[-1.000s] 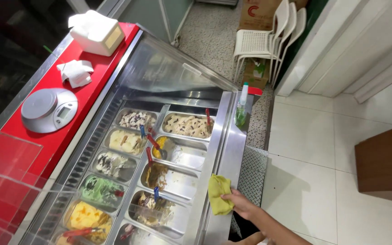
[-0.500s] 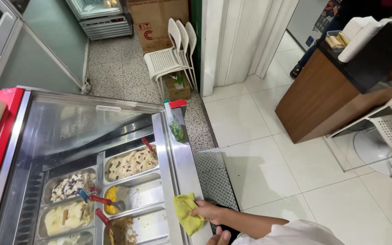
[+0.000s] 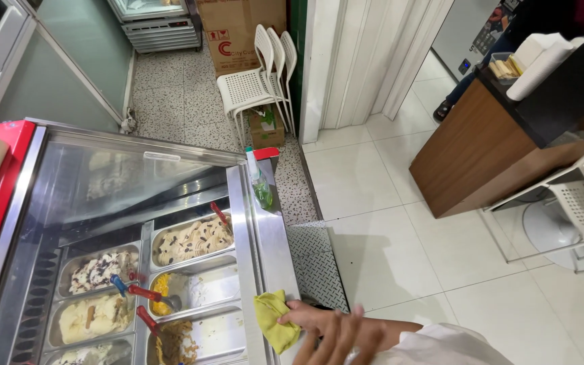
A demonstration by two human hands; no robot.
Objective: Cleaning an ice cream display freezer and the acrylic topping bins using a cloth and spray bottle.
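A soft, crumpled yellow cloth (image 3: 275,321) lies on the smooth steel rim (image 3: 265,257) of an ice-cream freezer, gripped by the right hand (image 3: 305,318). The left hand (image 3: 336,338) hovers blurred beside it, fingers spread, holding nothing.

The steel rim (image 3: 265,236) of the ice-cream freezer carried a yellow cloth (image 3: 275,320) near its front end. A spray bottle (image 3: 260,181) stood further back on it. Steel tubs (image 3: 194,242) sat sunk beside the rim.
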